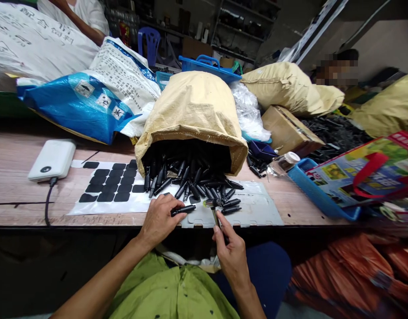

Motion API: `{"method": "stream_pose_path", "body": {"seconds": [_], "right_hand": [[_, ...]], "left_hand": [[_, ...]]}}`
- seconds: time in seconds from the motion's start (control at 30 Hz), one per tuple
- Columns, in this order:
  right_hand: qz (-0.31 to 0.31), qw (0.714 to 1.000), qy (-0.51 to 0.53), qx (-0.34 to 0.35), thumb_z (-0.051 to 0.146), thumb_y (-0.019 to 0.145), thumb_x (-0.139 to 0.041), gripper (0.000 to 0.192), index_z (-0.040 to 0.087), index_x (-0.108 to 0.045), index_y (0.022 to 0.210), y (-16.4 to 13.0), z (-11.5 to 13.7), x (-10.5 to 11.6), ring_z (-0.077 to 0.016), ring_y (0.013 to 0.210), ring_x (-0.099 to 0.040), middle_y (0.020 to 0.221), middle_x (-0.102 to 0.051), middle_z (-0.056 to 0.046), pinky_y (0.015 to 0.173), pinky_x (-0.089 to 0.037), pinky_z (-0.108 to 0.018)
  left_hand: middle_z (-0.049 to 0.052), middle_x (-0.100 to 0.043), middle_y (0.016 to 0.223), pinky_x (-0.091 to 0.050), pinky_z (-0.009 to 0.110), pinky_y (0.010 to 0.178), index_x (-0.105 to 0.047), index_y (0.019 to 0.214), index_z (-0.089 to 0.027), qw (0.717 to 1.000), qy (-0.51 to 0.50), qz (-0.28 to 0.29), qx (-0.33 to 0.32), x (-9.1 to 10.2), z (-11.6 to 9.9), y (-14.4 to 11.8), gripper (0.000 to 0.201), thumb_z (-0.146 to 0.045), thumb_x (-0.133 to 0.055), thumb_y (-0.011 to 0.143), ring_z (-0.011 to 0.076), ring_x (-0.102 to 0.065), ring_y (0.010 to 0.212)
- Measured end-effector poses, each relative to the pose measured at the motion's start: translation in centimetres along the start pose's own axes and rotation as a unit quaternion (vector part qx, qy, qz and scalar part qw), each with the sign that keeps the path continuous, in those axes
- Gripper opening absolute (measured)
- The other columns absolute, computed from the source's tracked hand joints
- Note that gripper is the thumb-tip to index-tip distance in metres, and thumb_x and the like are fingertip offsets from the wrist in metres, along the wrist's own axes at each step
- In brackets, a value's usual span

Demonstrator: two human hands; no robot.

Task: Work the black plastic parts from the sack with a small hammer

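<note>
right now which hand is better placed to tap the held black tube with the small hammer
Probably the right hand: it grips the small hammer, whose head is near the tip of the black tube, while the left hand is occupied holding that tube.

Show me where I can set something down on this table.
Bare tabletop shows left of the white power bank and between the grey sheet and nearer blue basket; the sheet's right end is free too. It's crowded at the mouth of the open sack, where black tubes spill out.
</note>
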State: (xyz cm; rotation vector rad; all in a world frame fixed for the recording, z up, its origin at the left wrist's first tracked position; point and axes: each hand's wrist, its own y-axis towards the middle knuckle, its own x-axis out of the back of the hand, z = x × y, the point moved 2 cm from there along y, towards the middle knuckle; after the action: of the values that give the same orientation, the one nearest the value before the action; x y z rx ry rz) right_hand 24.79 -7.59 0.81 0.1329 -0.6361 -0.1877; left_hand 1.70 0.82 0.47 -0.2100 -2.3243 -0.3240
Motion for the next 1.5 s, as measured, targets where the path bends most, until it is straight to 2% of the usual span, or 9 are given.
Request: {"method": "stream_pose_path", "body": {"seconds": [0.2, 0.37, 0.5, 0.67, 0.83, 1.0, 1.2, 1.4, 1.5], "right_hand": [[0.038, 0.998, -0.001, 0.054, 0.028, 0.101, -0.054, 0.045, 0.024, -0.059, 0.145, -0.2, 2.7, -0.3, -0.0215, 0.106, -0.074, 0.133, -0.070, -0.008, 0.086, -0.063, -0.029], [0.093, 0.991, -0.022, 0.097, 0.021, 0.101, -0.052, 0.046, 0.024, -0.057, 0.147, -0.3, 3.9, -1.3, -0.0202, 0.126, -0.065, 0.138, -0.066, -0.006, 0.107, -0.053, -0.030], [0.074, 0.988, -0.053, 0.125, 0.019, 0.102, -0.050, 0.050, 0.025, -0.051, 0.151, -0.6, 4.5, -1.9, -0.0203, 0.122, -0.067, 0.138, -0.067, -0.007, 0.106, -0.053, -0.030], [0.095, 0.983, -0.093, 0.127, 0.018, 0.103, -0.047, 0.050, 0.027, -0.051, 0.151, -0.7, 4.4, -2.2, -0.0198, 0.106, -0.073, 0.122, -0.074, -0.007, 0.094, -0.058, -0.028], [0.053, 0.988, -0.081, 0.123, 0.019, 0.103, -0.049, 0.049, 0.025, -0.051, 0.152, -0.7, 4.1, -1.5, -0.0194, 0.114, -0.070, 0.132, -0.070, -0.008, 0.103, -0.054, -0.028], [0.053, 0.987, -0.095, 0.122, 0.019, 0.102, -0.049, 0.048, 0.026, -0.054, 0.149, -0.7, 3.6, -1.4, -0.0190, 0.117, -0.070, 0.132, -0.070, -0.006, 0.102, -0.055, -0.027], [0.011, 0.992, -0.098, 0.079, 0.023, 0.102, -0.051, 0.045, 0.025, -0.057, 0.147, -0.2, 2.1, -0.5, -0.0192, 0.126, -0.064, 0.140, -0.066, -0.005, 0.104, -0.054, -0.026], [0.009, 0.992, -0.115, 0.044, 0.026, 0.104, -0.047, 0.044, 0.026, -0.058, 0.146, 0.3, -0.3, -0.2, -0.0193, 0.126, -0.065, 0.140, -0.065, -0.004, 0.106, -0.053, -0.028], [0.006, 0.995, -0.095, 0.033, 0.028, 0.104, -0.047, 0.044, 0.024, -0.058, 0.146, 0.4, -0.9, -0.3, -0.0198, 0.119, -0.069, 0.137, -0.067, -0.006, 0.099, -0.057, -0.028]], "left_hand": [[0.001, -0.069, 0.088, -0.042, 0.034, 0.083, -0.078, 0.094, -0.027, 0.999, -0.033, 0.027, 0.010, 0.5, 0.3, 0.5, 0.015, -0.023, -0.079, 0.079, 0.0220, -0.060, 0.094], [0.000, -0.069, 0.088, -0.040, 0.035, 0.083, -0.080, 0.094, -0.029, 0.999, -0.040, 0.030, 0.016, 0.4, 0.5, 0.5, 0.015, -0.023, -0.079, 0.079, 0.0214, -0.061, 0.094], [0.001, -0.069, 0.089, -0.039, 0.036, 0.084, -0.080, 0.094, -0.029, 0.998, -0.048, 0.034, 0.023, 0.6, 0.3, 0.4, 0.014, -0.025, -0.079, 0.080, 0.0215, -0.060, 0.095], [0.001, -0.070, 0.091, -0.039, 0.036, 0.086, -0.080, 0.090, -0.028, 0.997, -0.054, 0.037, 0.035, 0.7, 0.1, 0.5, 0.013, -0.021, -0.076, 0.080, 0.0209, -0.060, 0.096], [0.000, -0.070, 0.088, -0.040, 0.034, 0.084, -0.080, 0.091, -0.029, 0.997, -0.062, 0.028, 0.032, 0.4, 0.4, 0.5, 0.013, -0.023, -0.078, 0.080, 0.0208, -0.060, 0.094], [0.000, -0.070, 0.087, -0.041, 0.034, 0.085, -0.080, 0.091, -0.028, 0.997, -0.062, 0.027, 0.028, 0.4, 0.6, 0.4, 0.013, -0.022, -0.077, 0.080, 0.0207, -0.060, 0.094], [0.001, -0.070, 0.089, -0.042, 0.035, 0.083, -0.079, 0.092, -0.026, 0.999, -0.044, 0.019, 0.012, 0.2, 0.6, 0.4, 0.013, -0.024, -0.078, 0.079, 0.0212, -0.060, 0.094], [0.001, -0.069, 0.090, -0.040, 0.037, 0.084, -0.077, 0.096, -0.027, 0.999, -0.004, -0.016, -0.033, -0.2, 0.9, -0.2, 0.015, -0.028, -0.079, 0.081, 0.0220, -0.059, 0.093], [0.003, -0.068, 0.093, -0.039, 0.038, 0.082, -0.075, 0.100, -0.025, 0.998, 0.011, -0.020, -0.065, -0.2, 0.9, -0.7, 0.016, -0.031, -0.077, 0.085, 0.0221, -0.059, 0.092]]}}
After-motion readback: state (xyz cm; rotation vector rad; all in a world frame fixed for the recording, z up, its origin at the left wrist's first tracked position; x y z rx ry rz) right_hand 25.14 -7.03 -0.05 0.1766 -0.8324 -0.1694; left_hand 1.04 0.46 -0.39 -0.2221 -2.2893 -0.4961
